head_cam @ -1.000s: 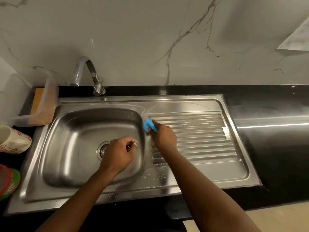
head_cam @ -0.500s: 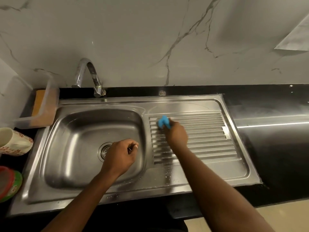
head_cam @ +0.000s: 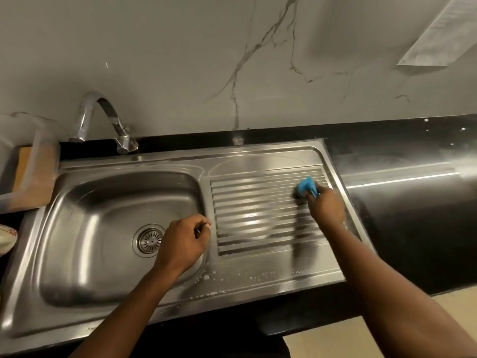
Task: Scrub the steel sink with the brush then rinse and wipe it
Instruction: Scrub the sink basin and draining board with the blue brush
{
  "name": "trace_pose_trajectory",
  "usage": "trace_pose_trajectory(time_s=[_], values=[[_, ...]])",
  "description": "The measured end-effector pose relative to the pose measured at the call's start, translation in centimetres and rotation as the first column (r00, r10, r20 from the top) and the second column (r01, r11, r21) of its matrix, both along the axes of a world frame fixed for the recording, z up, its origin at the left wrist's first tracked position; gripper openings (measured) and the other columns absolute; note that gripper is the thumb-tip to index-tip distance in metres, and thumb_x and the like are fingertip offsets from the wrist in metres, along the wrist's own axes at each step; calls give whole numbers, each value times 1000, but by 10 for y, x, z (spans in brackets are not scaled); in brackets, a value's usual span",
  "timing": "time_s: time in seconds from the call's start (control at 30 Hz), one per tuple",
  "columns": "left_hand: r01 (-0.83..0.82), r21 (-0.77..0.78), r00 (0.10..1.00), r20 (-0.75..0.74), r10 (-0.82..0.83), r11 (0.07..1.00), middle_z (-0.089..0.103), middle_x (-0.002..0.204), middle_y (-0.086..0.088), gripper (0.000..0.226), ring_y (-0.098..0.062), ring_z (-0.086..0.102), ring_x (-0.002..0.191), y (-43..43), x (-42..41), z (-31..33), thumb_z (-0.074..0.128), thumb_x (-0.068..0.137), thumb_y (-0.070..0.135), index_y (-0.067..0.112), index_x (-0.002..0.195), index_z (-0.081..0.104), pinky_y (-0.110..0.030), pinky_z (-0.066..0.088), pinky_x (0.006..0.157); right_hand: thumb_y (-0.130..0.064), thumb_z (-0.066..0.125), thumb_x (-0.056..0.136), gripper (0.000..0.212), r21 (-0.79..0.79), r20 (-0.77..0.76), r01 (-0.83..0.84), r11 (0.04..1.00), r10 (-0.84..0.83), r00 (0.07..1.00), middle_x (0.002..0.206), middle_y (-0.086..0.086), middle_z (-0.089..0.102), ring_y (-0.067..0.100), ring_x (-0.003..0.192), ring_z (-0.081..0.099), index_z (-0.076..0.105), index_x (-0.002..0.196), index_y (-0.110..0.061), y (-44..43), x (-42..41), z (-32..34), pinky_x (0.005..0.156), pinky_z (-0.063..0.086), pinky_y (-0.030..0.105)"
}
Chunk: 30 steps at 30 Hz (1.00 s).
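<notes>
Two hands are being held over a steel sink (head_cam: pixel 77 228), which is being carried by a black surface (head_cam: pixel 413 202). A blue brush (head_cam: pixel 307 187) is being gripped by the right hand (head_cam: pixel 326 206), with the fingers being curled round its handle. The head of the brush is being pressed onto the ribbed drainboard (head_cam: pixel 258 210), near the far right corner of the ribs, and a dark smear of blur is being shown on the steel below that hand. The left hand (head_cam: pixel 184 240) is being held in a loose fist at the right lip of the basin, just right of the round drain strainer (head_cam: pixel 148 240); whether anything small is being pinched between its thumb and fingertips cannot be told. Soapy droplets (head_cam: pixel 232 276) are being shown along the near rim of the sink, in front of the drainboard. A curved chrome tap (head_cam: pixel 103 120) is being seen behind the far left of the basin, its spout arching towards the left. A clear plastic container (head_cam: pixel 33 177) is being seen just beside the sink's far left corner, with something orange-brown inside it that is too blurred to be named. A patterned cup (head_cam: pixel 6 239) is being cut off by the left edge of the view, beside the sink. A pale marbled wall (head_cam: pixel 232 60) is being seen behind the surface.
</notes>
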<state>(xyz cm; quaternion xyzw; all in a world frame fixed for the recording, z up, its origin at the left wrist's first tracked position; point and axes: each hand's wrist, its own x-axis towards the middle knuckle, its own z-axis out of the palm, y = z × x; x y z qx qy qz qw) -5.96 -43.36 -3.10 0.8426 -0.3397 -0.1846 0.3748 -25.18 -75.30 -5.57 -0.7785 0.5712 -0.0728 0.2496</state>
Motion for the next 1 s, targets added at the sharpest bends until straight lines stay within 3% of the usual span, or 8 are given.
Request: trace_pose_trajectory(time_s=[0.1,0.2,0.33,0.47,0.57,0.7,0.8,1.0], values=[[-14,-6,1000,-2,14,1000,74,81,17,11,-1,69,73,-6,-3,-2,67,96,22,25,94,78,-36,62,70,-36,61,100,33,22,6,54,998,-54,999,99,5,74,20,80,63,69,130,-23,-2,13,-6,64,47,32],[-14,-8,1000,-8,14,1000,73,81,17,12,-1,69,73,-16,-5,-4,67,97,23,26,94,78,-36,62,70,-46,57,99,32,87,75,-46,995,39,996,95,2,75,25,86,71,71,121,-25,41,47,-11,72,57,38],[-21,-19,1000,-10,21,1000,73,82,17,11,-1,69,74,-34,-12,-9,68,96,22,27,94,77,-34,61,71,-41,57,99,45,90,133,-284,955,271,953,117,3,75,27,106,71,56,145,-38,116,93,-16,80,50,35],[-32,-23,999,-2,32,999,73,81,18,11,-1,68,73,-48,-18,-12,69,96,21,28,96,77,-32,61,71,-40,58,103,55,33,64,-412,911,410,910,121,3,73,24,101,71,42,156,-39,130,108,-18,80,56,37],[-37,-29,999,-19,37,999,74,84,17,10,0,69,76,-54,-20,-15,70,95,21,26,97,79,-32,62,74,-40,57,102,53,35,51,-349,936,347,936,121,6,74,29,106,70,46,153,-41,84,69,-14,84,53,39],[-19,-12,999,-38,19,1000,75,83,16,9,-1,70,76,-59,-26,-19,70,96,22,26,95,78,-33,63,74,-44,55,104,43,-25,2,-147,989,148,989,108,6,74,23,91,67,56,146,-34,-6,-9,-7,72,46,33],[-11,-18,999,-46,10,1000,75,83,15,9,-3,70,75,-64,-29,-18,70,96,21,25,94,78,-35,63,74,-44,59,103,42,-44,-67,-22,999,19,998,113,10,73,31,101,68,61,141,-28,-52,-35,1,75,42,33],[3,-14,1000,-29,-3,1000,74,80,15,10,-4,70,74,-69,-35,-18,70,96,20,25,92,78,-35,62,72,-36,53,104,34,10,72,-18,1000,17,997,103,3,72,23,94,69,62,137,-28,-12,2,-8,70,44,31]])
